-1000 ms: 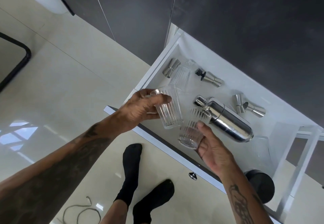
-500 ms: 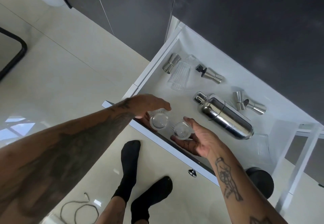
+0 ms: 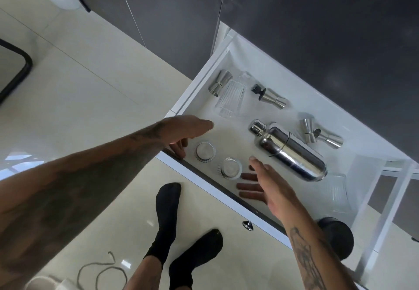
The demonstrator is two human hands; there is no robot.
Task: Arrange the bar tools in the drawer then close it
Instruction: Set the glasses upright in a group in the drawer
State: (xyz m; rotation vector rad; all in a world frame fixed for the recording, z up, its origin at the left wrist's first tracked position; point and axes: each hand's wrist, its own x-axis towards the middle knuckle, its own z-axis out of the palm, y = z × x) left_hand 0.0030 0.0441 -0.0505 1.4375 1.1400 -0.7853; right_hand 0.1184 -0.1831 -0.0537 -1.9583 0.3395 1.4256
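Left hand: the left hand (image 3: 188, 128) hovers palm-down over the drawer (image 3: 197, 85), fingers loose, holding nothing.
Right hand: the right hand (image 3: 265, 185) hangs empty, fingers spread.
Glasses: two ribbed glasses (image 3: 205, 150) stand upright between the hands.
Shaker: the steel shaker (image 3: 290, 151) lies mid-drawer.

No readable text, label, brand, number or sign from my feed. Shaker (image 3: 292, 151): bare polished steel, only reflections. Jiggers (image 3: 274, 99): plain metal, no markings I can make out. Ribbed glasses (image 3: 205, 150): clear, unprinted. Drawer (image 3: 197, 92): plain white wall. Forearm tattoos visible, but too blurred for me to read as letters or figures.
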